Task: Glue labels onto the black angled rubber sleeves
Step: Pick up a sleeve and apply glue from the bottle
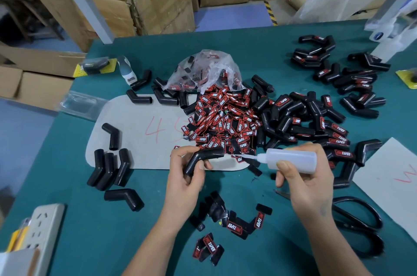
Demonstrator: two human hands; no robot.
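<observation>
Over bare green mat (94,230), left fingers (198,164) gripping sleeve (204,157), right fingers (283,166) clasping glue bottle (293,159).

A heap of labels (222,117) lies mid-table, labelled sleeves (316,117) to its right, bare sleeves (110,167) left.

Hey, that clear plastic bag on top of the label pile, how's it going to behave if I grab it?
The bag looks thin and crumpled, so probably floppy and very light. Its mouth seems to open onto the labels, so lifting it could spill more. The glossy film may slip between fingers.
</observation>
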